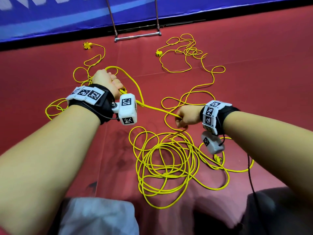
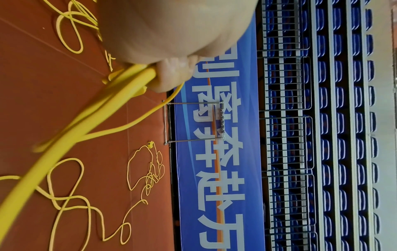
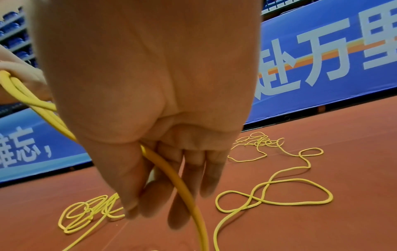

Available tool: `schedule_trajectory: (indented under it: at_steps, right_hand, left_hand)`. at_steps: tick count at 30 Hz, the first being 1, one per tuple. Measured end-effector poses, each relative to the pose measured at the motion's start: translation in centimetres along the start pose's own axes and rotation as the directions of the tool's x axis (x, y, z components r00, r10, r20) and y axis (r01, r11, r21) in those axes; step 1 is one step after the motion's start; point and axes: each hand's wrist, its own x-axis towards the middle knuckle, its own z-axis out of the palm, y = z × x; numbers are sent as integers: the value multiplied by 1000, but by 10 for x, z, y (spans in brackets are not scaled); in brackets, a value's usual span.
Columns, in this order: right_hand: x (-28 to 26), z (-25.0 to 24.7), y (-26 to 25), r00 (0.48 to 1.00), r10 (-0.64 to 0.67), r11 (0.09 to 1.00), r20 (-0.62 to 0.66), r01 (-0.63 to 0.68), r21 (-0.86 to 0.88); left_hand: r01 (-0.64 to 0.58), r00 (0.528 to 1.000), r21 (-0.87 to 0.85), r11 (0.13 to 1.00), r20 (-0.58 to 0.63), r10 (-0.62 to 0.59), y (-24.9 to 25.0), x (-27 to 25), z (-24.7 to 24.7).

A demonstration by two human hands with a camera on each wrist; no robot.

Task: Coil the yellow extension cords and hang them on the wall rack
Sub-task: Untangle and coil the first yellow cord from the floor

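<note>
Left hand (image 1: 108,80) grips several loops of thin, round yellow rubbery cord (image 1: 157,108) at centre frame. Right hand (image 1: 187,116) curls loosely around one strand. Two yellow block sockets (image 1: 87,45) lie at upper frame.

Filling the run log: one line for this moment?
left hand: grips cord loops | right hand: holds cord | rack: bare

Bright yellow extension cords (image 1: 166,160) are sprawling over the dull red floor (image 1: 254,53). Beyond that floor, a blue banner (image 2: 217,169) is showing white lettering and an orange stripe. Black wristbands (image 1: 101,102) are carrying white blocks printed with black-and-white square codes.
</note>
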Motion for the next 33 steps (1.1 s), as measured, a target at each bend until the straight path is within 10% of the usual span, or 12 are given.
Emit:
schedule_trajectory:
  at_steps: [13,21,28,33]
  right_hand:
    - [-22,11,44,946,324,900,2,-308,-310]
    - [-20,-7,42,925,297,882,-236,-361,-303]
    - [-4,-30,-7,863,309,937,-399,-205,282]
    - [-11,-37,-41,930,282,602,-236,20,798]
  left_hand:
    - [-84,996,26,996,-33,85,6,4,-5]
    - [-37,998,316,948,65,17,-18,-9,-3]
    - [-26,988,457,889,149,-47,-37,-18,10]
    - [-64,979,520,852,200,-49,-46,-24,20]
